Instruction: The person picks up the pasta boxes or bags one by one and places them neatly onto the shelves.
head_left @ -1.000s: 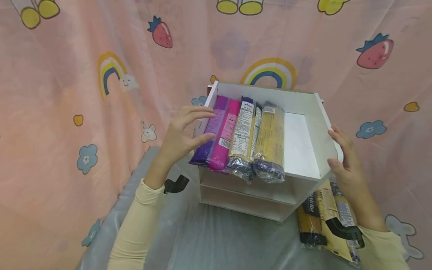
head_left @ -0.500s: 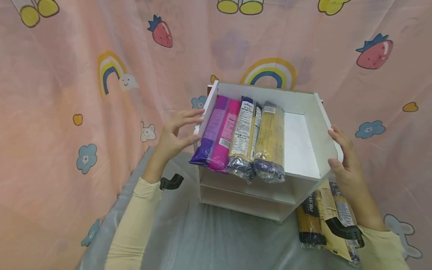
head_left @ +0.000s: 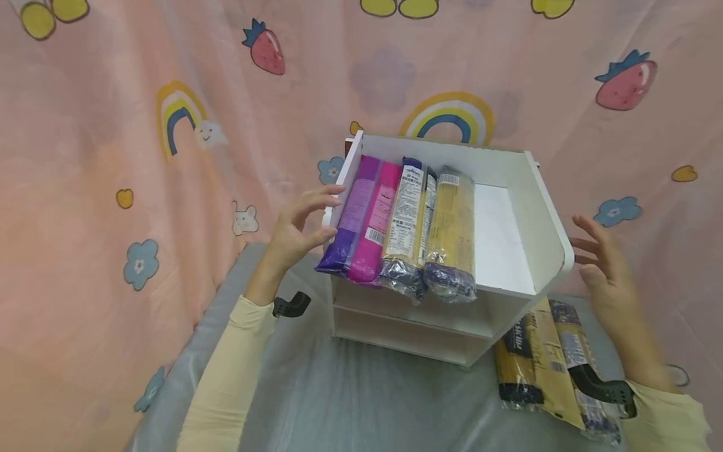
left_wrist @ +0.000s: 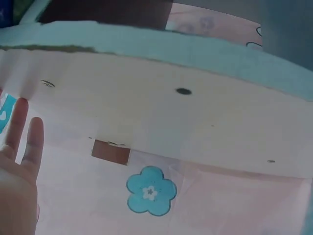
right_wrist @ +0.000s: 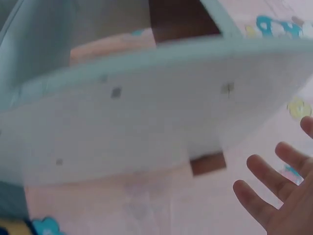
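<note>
A white shelf unit (head_left: pixel 546 216) stands in the middle of the head view. Side by side on its top tier lie a purple and pink pack (head_left: pixel 375 216), a pack with a white printed label (head_left: pixel 405 210), and a clear pack of yellow spaghetti (head_left: pixel 452 223). My left hand (head_left: pixel 296 229) is at the unit's left side panel, fingertips by its edge and fingers extended; whether they touch it I cannot tell. Off the right panel, my right hand (head_left: pixel 610 270) is in the air with spread fingers, holding nothing. Those loose fingers (right_wrist: pixel 264 176) also show in the right wrist view.
Several more long pasta packs (head_left: pixel 545 364) lie on the grey cloth (head_left: pixel 384 408) at the unit's right, partly behind the right forearm. Lower tiers (head_left: pixel 395 336) open toward the front. A pink patterned curtain (head_left: pixel 305 113) hangs behind.
My left hand has moved left, away from the purple pack to the side panel. My right hand has let go of the right panel and moved outward. The packs stay in place.
</note>
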`<state>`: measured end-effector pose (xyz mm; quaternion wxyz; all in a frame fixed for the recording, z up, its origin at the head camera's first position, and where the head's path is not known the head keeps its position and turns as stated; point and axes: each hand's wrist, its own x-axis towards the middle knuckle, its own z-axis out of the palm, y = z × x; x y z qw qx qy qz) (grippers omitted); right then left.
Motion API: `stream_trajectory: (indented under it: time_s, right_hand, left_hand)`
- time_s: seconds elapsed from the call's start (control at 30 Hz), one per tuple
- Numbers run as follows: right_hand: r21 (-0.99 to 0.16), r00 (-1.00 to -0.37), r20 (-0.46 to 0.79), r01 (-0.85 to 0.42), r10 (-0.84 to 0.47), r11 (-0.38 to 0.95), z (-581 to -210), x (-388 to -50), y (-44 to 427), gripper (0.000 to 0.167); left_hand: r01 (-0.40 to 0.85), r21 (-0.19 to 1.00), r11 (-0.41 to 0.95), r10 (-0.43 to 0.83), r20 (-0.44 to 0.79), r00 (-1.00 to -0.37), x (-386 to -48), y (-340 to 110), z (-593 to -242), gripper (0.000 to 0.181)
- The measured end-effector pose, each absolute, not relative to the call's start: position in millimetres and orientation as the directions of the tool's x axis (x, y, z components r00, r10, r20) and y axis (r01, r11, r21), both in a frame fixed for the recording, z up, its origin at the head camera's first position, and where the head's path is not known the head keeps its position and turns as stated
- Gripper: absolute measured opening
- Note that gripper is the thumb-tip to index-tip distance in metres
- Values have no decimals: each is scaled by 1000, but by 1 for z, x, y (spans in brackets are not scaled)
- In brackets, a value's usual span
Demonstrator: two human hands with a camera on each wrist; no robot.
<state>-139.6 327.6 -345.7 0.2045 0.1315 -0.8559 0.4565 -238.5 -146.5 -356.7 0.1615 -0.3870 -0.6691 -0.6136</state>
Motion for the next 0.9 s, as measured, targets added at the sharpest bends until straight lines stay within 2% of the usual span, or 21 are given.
stream_trajectory:
  time_s: [0.13, 0.3, 0.5, 0.67, 0.9]
  right_hand:
    - [-683, -889, 458, -336, 22, 648, -363, -141, 351, 61]
    - [-646, -937, 321, -113, 135, 755, -401, -140, 382, 68]
    - [-627, -955, 212, 31, 208, 779, -449, -137, 415, 74]
    - [-611, -963, 62, 172, 264, 773, -495, -129, 445, 82]
    - [-504, -918, -210, 397, 336, 767, -542, -116, 482, 92]
  left_hand:
    - [718, 696, -34, 332, 685, -648, -240, -145, -357, 43]
    - [721, 693, -16, 347, 680, -646, -240, -145, -359, 51]
    - [713, 701, -4, 343, 671, -658, -240, -144, -361, 53]
    - [695, 719, 1, 322, 658, -681, -239, -144, -364, 50]
    - [686, 728, 7, 302, 652, -695, -237, -142, -365, 49]
